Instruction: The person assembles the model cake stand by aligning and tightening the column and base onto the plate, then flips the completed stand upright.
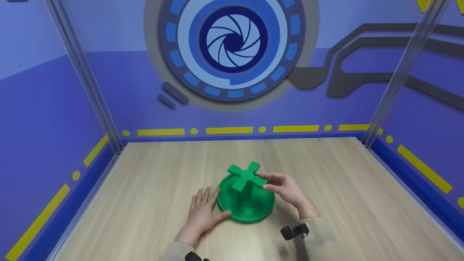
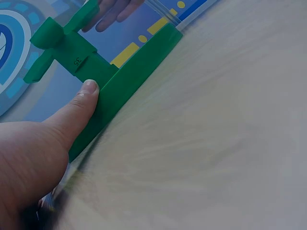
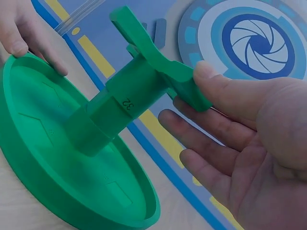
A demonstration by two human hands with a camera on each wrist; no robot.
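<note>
A green round dish (image 1: 250, 220) with a raised rim sits on the table. From its middle rises a stepped green post (image 3: 112, 112), marked "32" in the right wrist view and "35" in the left wrist view. A green cross-shaped top (image 1: 247, 175) with four flat arms caps the post. My right hand (image 1: 290, 190) pinches the cross's near right arm between thumb and fingers. My left hand (image 1: 203, 214) rests at the dish's left side, fingers spread and fairly straight, the thumb (image 2: 79, 108) touching the rim.
The light wood table (image 1: 163, 163) is enclosed by blue printed panels (image 1: 119, 90) at the back and both sides. Clear posts (image 1: 87, 79) stand at the back corners. Black wrist mounts (image 1: 295, 231) sit at my sleeves.
</note>
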